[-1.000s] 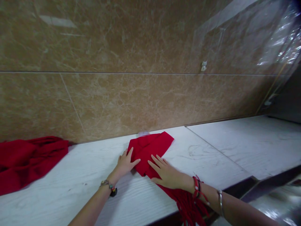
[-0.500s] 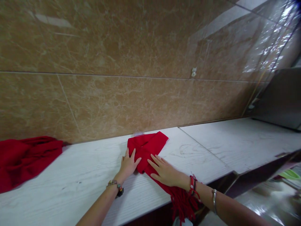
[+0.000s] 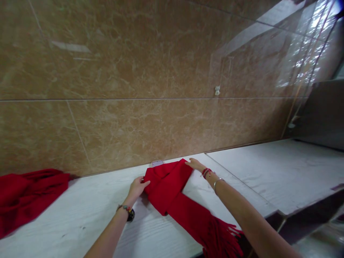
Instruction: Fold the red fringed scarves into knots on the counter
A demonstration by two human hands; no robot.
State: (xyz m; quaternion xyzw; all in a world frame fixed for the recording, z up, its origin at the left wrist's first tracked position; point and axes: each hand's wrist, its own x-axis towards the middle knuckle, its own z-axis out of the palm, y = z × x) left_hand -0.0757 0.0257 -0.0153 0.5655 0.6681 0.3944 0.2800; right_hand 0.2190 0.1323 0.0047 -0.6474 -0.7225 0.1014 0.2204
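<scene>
A red fringed scarf (image 3: 172, 193) lies folded over itself on the white wood-grain counter (image 3: 102, 200). Its fringed end hangs past the counter's front edge at lower right. My left hand (image 3: 137, 188) grips the fold at the scarf's left edge, thumb on top and fingers partly hidden under the cloth. At the far right corner of the folded part, my right hand (image 3: 195, 163) pinches the cloth between thumb and fingers.
A second heap of red cloth (image 3: 29, 197) lies at the left against the tiled wall (image 3: 134, 129). Behind the scarf sits a small flat pale rectangle (image 3: 157, 163). A dark grey box-like object (image 3: 319, 111) stands at far right. Open cabinet space shows below the front edge.
My right hand has moved from lying flat on the scarf's middle to its far right corner. My left hand has shifted to the left edge and closed on it.
</scene>
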